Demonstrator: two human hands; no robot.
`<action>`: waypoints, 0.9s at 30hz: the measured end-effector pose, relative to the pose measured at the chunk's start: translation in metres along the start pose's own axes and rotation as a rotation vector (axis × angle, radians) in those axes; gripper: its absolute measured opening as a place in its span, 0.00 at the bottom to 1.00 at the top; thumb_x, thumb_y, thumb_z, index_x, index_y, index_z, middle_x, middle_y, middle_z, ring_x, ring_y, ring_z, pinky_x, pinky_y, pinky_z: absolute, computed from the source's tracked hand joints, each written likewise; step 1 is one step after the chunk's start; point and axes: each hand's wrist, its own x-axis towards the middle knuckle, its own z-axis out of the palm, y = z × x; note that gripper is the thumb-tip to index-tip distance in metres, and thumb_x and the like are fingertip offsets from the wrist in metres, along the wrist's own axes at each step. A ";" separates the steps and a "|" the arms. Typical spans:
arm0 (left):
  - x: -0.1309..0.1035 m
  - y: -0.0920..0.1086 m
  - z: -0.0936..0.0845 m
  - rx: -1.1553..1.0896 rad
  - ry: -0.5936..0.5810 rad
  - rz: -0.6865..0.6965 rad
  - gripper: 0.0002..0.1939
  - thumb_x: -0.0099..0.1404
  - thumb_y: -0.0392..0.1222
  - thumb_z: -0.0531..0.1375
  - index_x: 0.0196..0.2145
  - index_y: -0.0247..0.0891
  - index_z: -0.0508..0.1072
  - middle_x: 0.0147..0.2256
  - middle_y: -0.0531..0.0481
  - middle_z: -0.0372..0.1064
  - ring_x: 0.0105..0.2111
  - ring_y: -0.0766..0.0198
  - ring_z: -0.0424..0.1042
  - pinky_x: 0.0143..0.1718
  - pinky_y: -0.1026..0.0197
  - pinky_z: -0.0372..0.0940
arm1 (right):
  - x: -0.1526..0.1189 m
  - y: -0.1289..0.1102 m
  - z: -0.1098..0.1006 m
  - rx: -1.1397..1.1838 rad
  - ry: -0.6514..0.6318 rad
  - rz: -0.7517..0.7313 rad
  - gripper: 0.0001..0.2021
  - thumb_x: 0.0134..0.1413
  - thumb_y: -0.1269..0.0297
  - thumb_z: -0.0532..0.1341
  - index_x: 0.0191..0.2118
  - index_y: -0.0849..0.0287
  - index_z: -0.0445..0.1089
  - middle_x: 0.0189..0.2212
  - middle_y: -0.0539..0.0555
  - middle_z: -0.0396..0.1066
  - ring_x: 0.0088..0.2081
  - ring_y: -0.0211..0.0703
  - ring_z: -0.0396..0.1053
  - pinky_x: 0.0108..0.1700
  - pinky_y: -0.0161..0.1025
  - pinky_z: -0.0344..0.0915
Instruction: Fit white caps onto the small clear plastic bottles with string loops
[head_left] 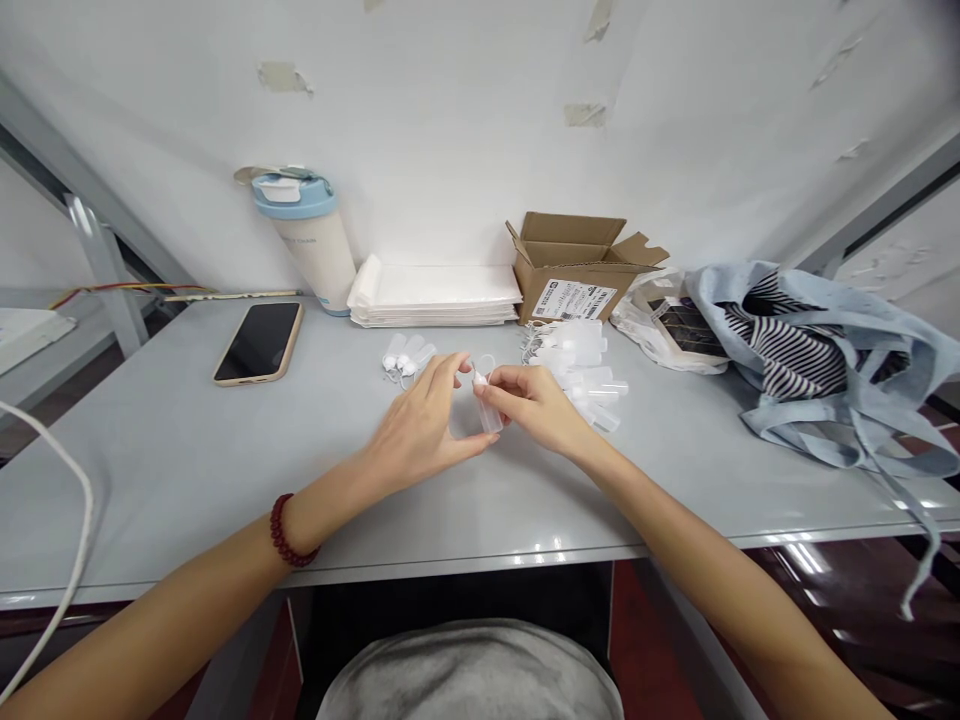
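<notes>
A small translucent bottle (490, 415) with a white cap and a thin loop is held over the grey table, tilted. My right hand (534, 403) pinches it near the cap between thumb and fingers. Around its left side curves my left hand (427, 418), thumb at the bottle's base and fingertips close to the loop, with a wide gap between them. To the right lies a pile of similar bottles (574, 345). A smaller group of bottles (405, 355) with strings rests behind my left hand.
Along the wall stand a cream tumbler (311, 245), a stack of white sheets or envelopes (439, 295) and an open cardboard box (574, 280). A phone (260, 342) lies at left; a plastic bag (649, 325) and blue cloth bag (825, 350) are at right.
</notes>
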 end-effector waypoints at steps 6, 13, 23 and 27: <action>0.001 -0.001 0.000 0.005 -0.013 0.014 0.33 0.56 0.50 0.63 0.55 0.41 0.54 0.49 0.41 0.61 0.47 0.51 0.66 0.36 0.54 0.67 | 0.000 0.000 0.001 -0.025 0.008 -0.003 0.15 0.56 0.57 0.56 0.23 0.62 0.64 0.18 0.47 0.60 0.23 0.34 0.58 0.27 0.34 0.51; 0.002 0.000 -0.002 0.002 -0.015 0.037 0.31 0.52 0.43 0.64 0.52 0.39 0.56 0.47 0.41 0.61 0.46 0.52 0.66 0.37 0.54 0.66 | -0.001 0.000 0.003 -0.046 -0.016 0.003 0.15 0.56 0.58 0.56 0.22 0.62 0.63 0.18 0.47 0.60 0.23 0.33 0.57 0.26 0.34 0.50; 0.011 -0.023 -0.022 0.248 -0.187 0.205 0.29 0.55 0.43 0.60 0.53 0.34 0.60 0.50 0.37 0.60 0.51 0.45 0.60 0.49 0.45 0.61 | 0.011 0.016 -0.015 -0.427 0.053 -0.075 0.15 0.61 0.64 0.50 0.28 0.62 0.69 0.23 0.52 0.69 0.26 0.37 0.63 0.32 0.35 0.54; 0.013 -0.032 -0.030 0.271 -0.257 0.175 0.29 0.54 0.43 0.60 0.53 0.34 0.62 0.51 0.36 0.60 0.53 0.42 0.57 0.51 0.41 0.60 | 0.014 0.020 -0.025 -0.654 0.123 -0.059 0.09 0.57 0.71 0.53 0.34 0.61 0.71 0.30 0.55 0.73 0.31 0.40 0.65 0.32 0.35 0.53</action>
